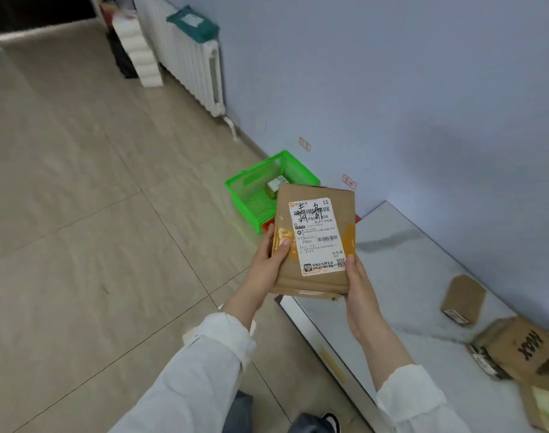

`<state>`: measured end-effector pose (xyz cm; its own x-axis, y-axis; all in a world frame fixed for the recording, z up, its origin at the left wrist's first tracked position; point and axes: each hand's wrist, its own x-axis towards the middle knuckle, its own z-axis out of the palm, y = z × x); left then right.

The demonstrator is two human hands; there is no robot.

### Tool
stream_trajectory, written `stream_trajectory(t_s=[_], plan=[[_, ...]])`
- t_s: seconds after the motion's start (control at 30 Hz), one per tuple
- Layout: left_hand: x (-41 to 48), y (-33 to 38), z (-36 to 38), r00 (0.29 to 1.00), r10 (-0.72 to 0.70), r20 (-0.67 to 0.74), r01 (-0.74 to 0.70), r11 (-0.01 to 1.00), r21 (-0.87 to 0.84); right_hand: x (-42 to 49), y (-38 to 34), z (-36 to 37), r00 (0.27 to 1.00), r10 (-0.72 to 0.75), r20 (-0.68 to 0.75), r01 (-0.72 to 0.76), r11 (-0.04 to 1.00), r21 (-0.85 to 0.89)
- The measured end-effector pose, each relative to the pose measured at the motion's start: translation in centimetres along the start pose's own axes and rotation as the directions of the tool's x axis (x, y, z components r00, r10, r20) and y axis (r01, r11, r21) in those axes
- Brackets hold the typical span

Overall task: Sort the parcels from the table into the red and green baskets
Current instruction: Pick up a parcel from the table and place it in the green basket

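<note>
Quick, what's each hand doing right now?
Left hand: grips the cardboard parcel by its left edge.
Right hand: holds the same parcel's right edge.

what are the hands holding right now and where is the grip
A flat cardboard parcel, label up: left hand grips its left edge, right hand its lower right edge.

At frame centre, the left hand (271, 264) and the right hand (359, 287) hold a brown parcel (313, 242) above the green basket (260, 195).
</note>
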<state>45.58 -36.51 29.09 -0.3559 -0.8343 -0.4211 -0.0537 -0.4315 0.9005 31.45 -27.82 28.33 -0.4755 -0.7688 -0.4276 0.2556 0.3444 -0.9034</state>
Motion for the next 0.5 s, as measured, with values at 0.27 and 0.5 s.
stream_trajectory(t_s=[0.27,0.5], plan=[[6.0,1.7,-13.9,0.993,-0.052,-0.109,0.043,0.996,-0.076,6.4,0.0,14.8,0.990,0.094,0.108,-0.090,0.995,-0.039],[15.8,5.8,-19.8,0.990,-0.081,-0.120,0.075,0.996,-0.051,16.0,-2.0,22.8,0.984,0.095,0.150,-0.096,0.995,-0.003]])
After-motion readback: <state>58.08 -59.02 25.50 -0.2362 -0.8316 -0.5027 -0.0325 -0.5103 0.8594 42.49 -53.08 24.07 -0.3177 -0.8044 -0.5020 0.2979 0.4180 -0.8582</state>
